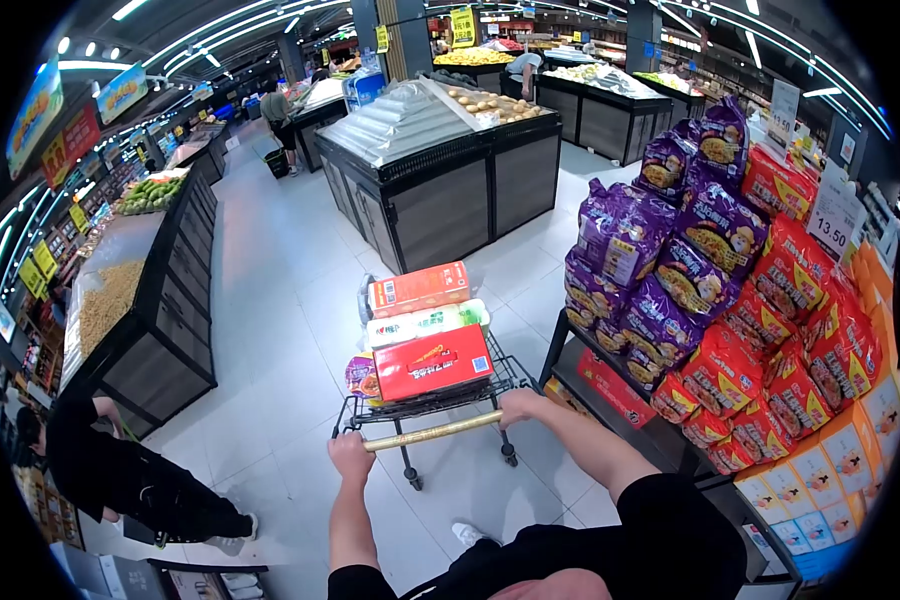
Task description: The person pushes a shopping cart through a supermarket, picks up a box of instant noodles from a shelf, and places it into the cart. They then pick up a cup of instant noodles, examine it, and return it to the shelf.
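Note:
My left hand (351, 456) is closed round the left end of the cart's yellowish handle bar (433, 431). At the bar's right end, my right hand (518, 408) is wrapped round it. The shopping cart (420, 404) stands in front of me. On it lie a red box (434, 364) nearest the handle, a white and green package (428, 322) behind that, and an orange-red box (418, 288) at the far end. A purple packet (361, 376) sits at the cart's left side.
A black produce stand (440, 190) is straight ahead. On the right rise stacked purple noodle packs (700, 265) and red packs (770, 350). A long counter (175, 290) runs along the left. A person in black (130, 480) is at lower left; others are farther back.

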Motion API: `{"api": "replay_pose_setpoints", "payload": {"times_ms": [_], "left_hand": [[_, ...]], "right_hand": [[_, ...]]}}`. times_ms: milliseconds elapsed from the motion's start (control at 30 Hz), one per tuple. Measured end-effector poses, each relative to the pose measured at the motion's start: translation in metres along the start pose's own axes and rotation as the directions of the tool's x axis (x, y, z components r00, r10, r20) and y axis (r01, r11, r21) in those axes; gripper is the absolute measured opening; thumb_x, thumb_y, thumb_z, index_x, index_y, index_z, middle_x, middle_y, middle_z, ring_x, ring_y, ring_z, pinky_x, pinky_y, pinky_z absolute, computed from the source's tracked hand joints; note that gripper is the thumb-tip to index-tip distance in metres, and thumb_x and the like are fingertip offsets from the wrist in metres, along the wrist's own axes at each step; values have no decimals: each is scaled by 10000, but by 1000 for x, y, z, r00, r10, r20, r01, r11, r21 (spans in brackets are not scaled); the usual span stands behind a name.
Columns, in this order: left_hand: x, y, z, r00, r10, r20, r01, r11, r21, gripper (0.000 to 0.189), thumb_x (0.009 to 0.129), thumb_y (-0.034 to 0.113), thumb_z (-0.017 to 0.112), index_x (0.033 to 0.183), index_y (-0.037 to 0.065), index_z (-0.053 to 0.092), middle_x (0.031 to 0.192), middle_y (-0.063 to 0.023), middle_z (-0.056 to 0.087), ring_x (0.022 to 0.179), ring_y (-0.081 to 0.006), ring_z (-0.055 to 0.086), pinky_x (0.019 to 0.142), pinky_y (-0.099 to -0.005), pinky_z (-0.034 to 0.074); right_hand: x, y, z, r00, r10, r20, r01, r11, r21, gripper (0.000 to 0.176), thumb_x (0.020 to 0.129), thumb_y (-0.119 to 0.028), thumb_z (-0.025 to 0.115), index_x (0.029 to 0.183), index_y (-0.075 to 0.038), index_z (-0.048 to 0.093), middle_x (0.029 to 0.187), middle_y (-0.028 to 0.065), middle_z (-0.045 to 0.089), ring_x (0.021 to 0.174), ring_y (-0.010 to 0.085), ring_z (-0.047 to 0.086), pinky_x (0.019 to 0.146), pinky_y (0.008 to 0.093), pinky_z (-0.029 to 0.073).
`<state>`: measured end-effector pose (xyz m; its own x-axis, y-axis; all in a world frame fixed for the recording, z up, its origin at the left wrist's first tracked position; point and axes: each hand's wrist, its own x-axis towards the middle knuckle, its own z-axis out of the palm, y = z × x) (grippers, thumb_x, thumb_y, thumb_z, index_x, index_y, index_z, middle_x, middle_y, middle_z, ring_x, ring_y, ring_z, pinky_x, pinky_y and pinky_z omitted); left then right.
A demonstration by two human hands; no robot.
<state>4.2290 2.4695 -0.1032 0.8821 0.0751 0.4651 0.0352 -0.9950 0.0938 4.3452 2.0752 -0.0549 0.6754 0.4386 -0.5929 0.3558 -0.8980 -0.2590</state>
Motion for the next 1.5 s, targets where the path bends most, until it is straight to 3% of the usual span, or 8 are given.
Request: {"api": "replay_pose_setpoints", "payload": {"times_ms": [133,500,700,800,933,1067,1167,1500], "left_hand": [[49,-21,29,998,55,-29,-56,998,-35,159,643,101,707,594,122,557,635,-50,587,676,-247,565,682,-409,386],[182,-50,103,971,234,-56,-237,970,-58,167,665,97,684,597,125,534,611,-49,565,640,-249,546,655,-401,377],[254,-50,133,954,298,-31,-299,951,-72,160,672,103,682,602,120,538,599,-57,553,624,-255,545,644,-402,375],[290,-54,156,931,362,45,-360,931,-57,143,680,116,687,615,123,560,606,-58,565,629,-255,555,651,-400,382],[333,-60,182,908,397,135,-395,918,-44,113,693,133,684,638,136,585,625,-48,590,654,-242,583,667,-397,395],[384,-65,205,808,458,371,-489,872,-10,85,716,183,669,668,147,609,645,-33,632,658,-224,634,698,-379,436],[429,-62,218,620,472,626,-605,796,-2,170,738,288,663,748,119,645,697,-54,678,664,-244,670,682,-383,506],[582,-17,285,205,397,895,-759,641,-111,341,837,465,556,916,173,716,931,-65,730,878,-264,696,774,-402,556]], "right_hand": [[38,-1,-23,989,113,91,-122,987,107,358,649,-366,727,807,-45,718,682,86,671,610,224,663,556,344,528],[127,20,-75,944,103,314,-243,859,451,287,705,-262,730,602,-60,553,552,35,540,469,171,520,458,337,448],[159,33,-105,993,79,83,-102,939,328,359,708,-350,730,760,0,672,609,87,619,525,218,598,488,355,489],[170,37,-115,985,124,-122,-100,977,190,317,723,-324,660,872,-53,730,785,112,711,707,287,690,625,424,544],[183,42,-128,961,225,-163,-183,953,240,289,728,-281,625,907,-85,740,835,119,720,804,314,700,693,454,548],[201,48,-132,946,230,-227,-164,947,275,265,742,-254,607,904,-90,738,839,126,718,808,320,700,711,448,552],[210,51,-148,931,242,-272,-165,947,277,255,758,-253,601,903,-94,738,836,127,717,800,315,701,711,444,555],[260,64,-189,843,366,-395,-230,908,350,219,740,-243,616,862,-92,718,759,125,705,722,314,699,690,455,552]]}}
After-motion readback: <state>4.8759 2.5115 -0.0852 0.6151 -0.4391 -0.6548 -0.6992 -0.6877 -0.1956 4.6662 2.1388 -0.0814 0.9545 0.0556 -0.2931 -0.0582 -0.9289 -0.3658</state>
